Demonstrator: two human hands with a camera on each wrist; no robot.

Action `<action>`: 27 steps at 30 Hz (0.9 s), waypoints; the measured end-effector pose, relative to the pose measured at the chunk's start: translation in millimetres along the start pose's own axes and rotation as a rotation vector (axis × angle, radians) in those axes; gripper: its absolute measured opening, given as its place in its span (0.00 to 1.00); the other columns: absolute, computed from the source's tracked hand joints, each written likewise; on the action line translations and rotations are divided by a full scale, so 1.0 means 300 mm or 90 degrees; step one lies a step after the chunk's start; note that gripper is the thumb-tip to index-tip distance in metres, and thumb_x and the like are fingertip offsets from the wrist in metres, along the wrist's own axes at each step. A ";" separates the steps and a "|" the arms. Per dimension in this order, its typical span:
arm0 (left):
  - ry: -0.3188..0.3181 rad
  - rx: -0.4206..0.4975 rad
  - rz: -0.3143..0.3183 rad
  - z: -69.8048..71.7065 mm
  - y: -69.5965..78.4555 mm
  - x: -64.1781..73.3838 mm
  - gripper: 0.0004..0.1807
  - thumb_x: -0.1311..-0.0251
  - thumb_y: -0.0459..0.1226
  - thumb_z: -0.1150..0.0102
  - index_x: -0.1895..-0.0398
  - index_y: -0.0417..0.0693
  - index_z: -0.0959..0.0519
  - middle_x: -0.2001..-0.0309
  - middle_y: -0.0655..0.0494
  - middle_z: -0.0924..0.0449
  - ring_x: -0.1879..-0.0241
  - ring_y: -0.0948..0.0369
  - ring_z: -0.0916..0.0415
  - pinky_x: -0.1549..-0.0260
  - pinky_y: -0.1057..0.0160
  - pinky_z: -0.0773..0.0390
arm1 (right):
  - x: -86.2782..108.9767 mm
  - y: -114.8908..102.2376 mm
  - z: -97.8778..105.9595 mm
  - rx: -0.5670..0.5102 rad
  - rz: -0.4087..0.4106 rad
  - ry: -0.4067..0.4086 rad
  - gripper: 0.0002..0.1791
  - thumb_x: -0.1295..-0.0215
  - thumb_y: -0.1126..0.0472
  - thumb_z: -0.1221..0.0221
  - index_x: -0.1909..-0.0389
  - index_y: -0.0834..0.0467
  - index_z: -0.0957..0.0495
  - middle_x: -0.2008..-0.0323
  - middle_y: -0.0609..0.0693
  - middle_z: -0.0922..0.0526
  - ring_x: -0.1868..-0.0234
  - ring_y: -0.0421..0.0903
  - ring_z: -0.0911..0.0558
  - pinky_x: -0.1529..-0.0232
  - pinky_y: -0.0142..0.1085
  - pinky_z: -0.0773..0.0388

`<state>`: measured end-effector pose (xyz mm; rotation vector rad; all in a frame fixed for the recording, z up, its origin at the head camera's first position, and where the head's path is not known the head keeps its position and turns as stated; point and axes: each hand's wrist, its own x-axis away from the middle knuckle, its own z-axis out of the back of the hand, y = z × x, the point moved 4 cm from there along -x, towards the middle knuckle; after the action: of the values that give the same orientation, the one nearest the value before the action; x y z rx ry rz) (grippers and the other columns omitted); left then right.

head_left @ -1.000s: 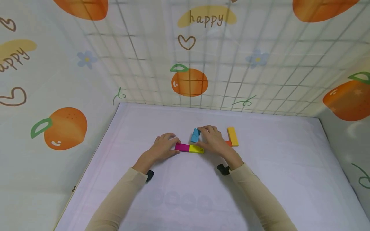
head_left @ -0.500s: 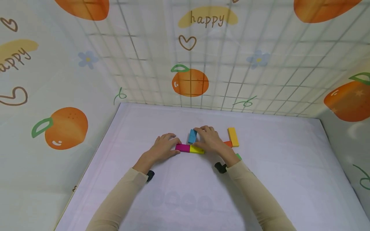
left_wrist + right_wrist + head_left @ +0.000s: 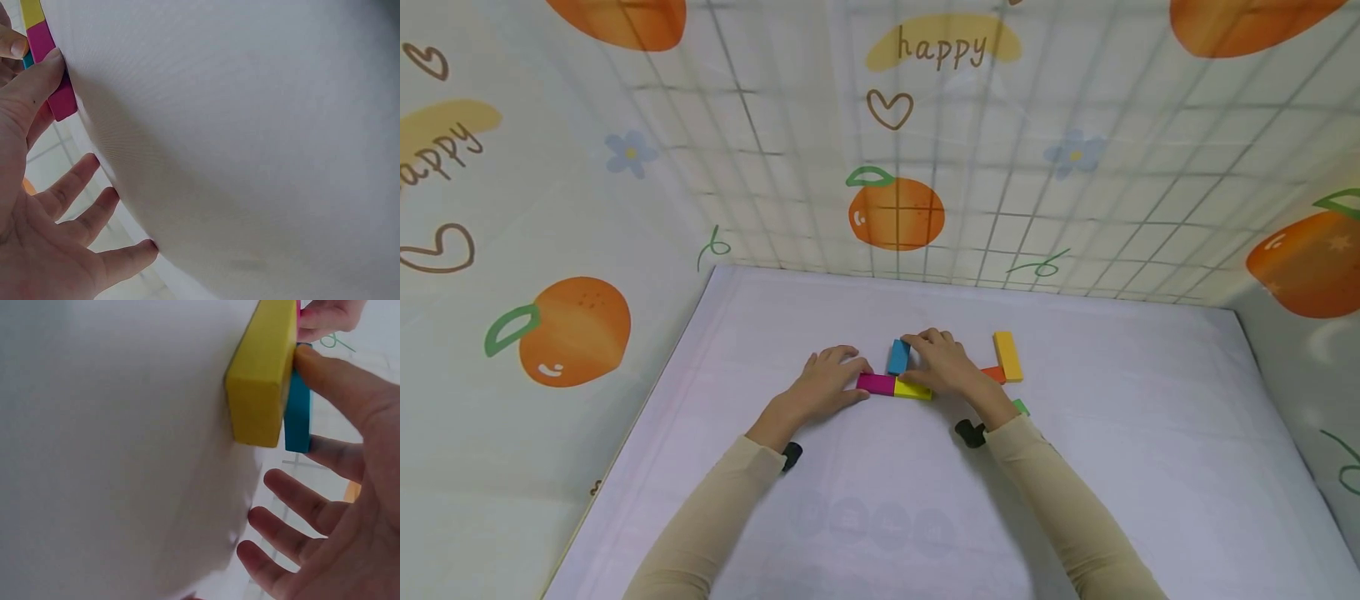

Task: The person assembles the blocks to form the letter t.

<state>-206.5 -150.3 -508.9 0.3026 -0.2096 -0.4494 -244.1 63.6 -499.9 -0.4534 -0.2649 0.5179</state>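
My left hand [image 3: 820, 385] pinches the left end of a magenta block [image 3: 876, 384] between thumb and index finger; its other fingers are spread, with tips at the table. End to end with that block lies a bright yellow block [image 3: 913, 389]. With thumb and index finger, my right hand [image 3: 947, 367] grips a blue block [image 3: 898, 357] just behind the magenta and yellow pair. In the right wrist view the blue block [image 3: 298, 415] stands beside the yellow block [image 3: 257, 394]; whether they touch is hard to tell.
To the right of my right hand, an amber block [image 3: 1008, 357] lies beside an orange-red block [image 3: 995, 374], which the hand partly hides. A green block [image 3: 1020, 407] shows behind the right wrist. Patterned cloth walls enclose the white table [image 3: 880, 475] at back and sides.
My right hand has shifted a little left with the blue block, which has turned straighter and come closer to the yellow block. The green block has come into sight. My left hand stays put.
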 end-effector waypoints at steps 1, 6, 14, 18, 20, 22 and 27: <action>0.000 0.000 0.001 -0.001 -0.001 0.000 0.18 0.36 0.53 0.36 0.45 0.64 0.22 0.31 0.49 0.35 0.30 0.46 0.44 0.35 0.32 0.45 | -0.001 0.000 -0.001 -0.001 -0.001 -0.003 0.39 0.35 0.43 0.35 0.27 0.53 0.35 0.34 0.60 0.32 0.37 0.60 0.34 0.36 0.57 0.36; -0.005 -0.002 0.005 0.000 0.000 -0.001 0.19 0.36 0.53 0.36 0.44 0.64 0.22 0.30 0.49 0.36 0.30 0.47 0.44 0.35 0.32 0.45 | -0.005 0.000 0.001 -0.009 -0.007 -0.023 0.39 0.35 0.44 0.35 0.26 0.52 0.35 0.33 0.60 0.33 0.36 0.60 0.36 0.35 0.59 0.37; -0.012 0.000 0.008 0.002 0.003 0.000 0.19 0.36 0.53 0.36 0.44 0.64 0.23 0.30 0.49 0.36 0.29 0.47 0.45 0.35 0.31 0.45 | -0.015 -0.003 0.007 -0.019 -0.017 -0.039 0.39 0.36 0.46 0.34 0.27 0.51 0.34 0.33 0.60 0.33 0.35 0.60 0.37 0.36 0.59 0.37; -0.011 0.000 0.008 0.004 0.003 0.001 0.19 0.36 0.53 0.36 0.44 0.64 0.23 0.30 0.49 0.36 0.29 0.47 0.45 0.35 0.31 0.45 | -0.017 -0.002 0.005 -0.017 -0.020 -0.043 0.38 0.36 0.46 0.34 0.27 0.51 0.34 0.33 0.59 0.33 0.35 0.60 0.37 0.35 0.59 0.38; -0.008 0.002 0.007 0.004 0.003 0.002 0.19 0.36 0.53 0.36 0.44 0.64 0.23 0.30 0.49 0.36 0.29 0.47 0.45 0.35 0.31 0.45 | -0.018 -0.003 0.006 -0.019 -0.020 -0.044 0.38 0.36 0.46 0.34 0.27 0.51 0.33 0.33 0.59 0.33 0.35 0.60 0.37 0.35 0.59 0.39; -0.005 0.003 0.006 0.004 0.003 0.003 0.18 0.36 0.53 0.36 0.44 0.64 0.23 0.30 0.49 0.36 0.29 0.47 0.45 0.35 0.31 0.45 | -0.018 -0.004 0.008 -0.022 -0.018 -0.045 0.38 0.37 0.46 0.33 0.27 0.51 0.33 0.33 0.59 0.33 0.35 0.60 0.38 0.35 0.60 0.39; -0.008 0.001 0.007 0.001 -0.001 0.002 0.19 0.35 0.53 0.36 0.44 0.64 0.23 0.30 0.49 0.36 0.29 0.47 0.45 0.35 0.31 0.46 | -0.019 -0.007 0.009 -0.022 -0.017 -0.048 0.39 0.39 0.45 0.33 0.28 0.50 0.32 0.33 0.59 0.33 0.35 0.61 0.38 0.36 0.60 0.38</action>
<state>-206.2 -150.9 -508.5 0.2996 -0.2238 -0.4403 -249.1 59.9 -497.2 -0.4634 -0.3515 0.5054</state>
